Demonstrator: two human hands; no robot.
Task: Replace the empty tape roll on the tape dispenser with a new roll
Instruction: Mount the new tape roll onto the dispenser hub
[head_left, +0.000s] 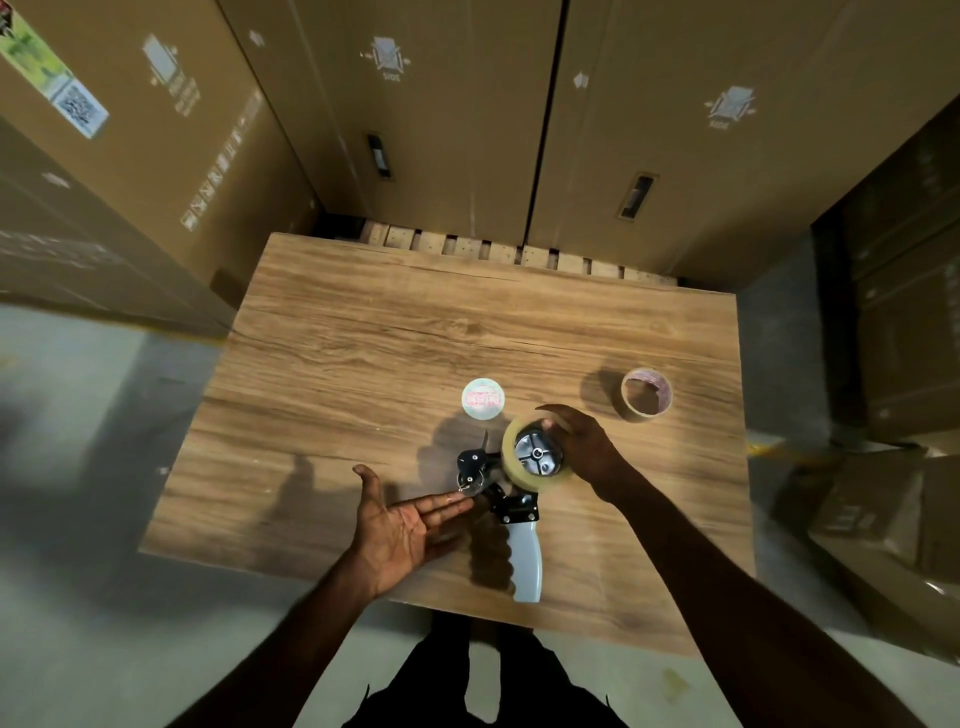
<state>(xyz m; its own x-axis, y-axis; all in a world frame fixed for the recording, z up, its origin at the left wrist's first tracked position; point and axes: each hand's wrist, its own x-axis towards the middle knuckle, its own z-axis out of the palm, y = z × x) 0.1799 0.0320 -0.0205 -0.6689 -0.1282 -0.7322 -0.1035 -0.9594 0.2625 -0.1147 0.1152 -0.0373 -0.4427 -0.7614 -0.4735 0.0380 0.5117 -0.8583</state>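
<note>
Item: tape dispenser (511, 499), near tabletop (363, 322) front edge. Our right hand (582, 441) grip holds the new roll (537, 454) on its hub; left hand (410, 525) spread wide. We press squarely, seating fully.

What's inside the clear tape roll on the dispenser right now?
The dispenser's dark spoked hub fills the centre of the clear tape roll. The right hand covers the roll's far edge, so full seating can't be confirmed.

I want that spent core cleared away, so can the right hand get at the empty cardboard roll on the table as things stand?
Probably yes, once free: the empty roll lies in the open just beyond the right hand, with bare table between. But that hand is gripping the new tape roll.
</note>
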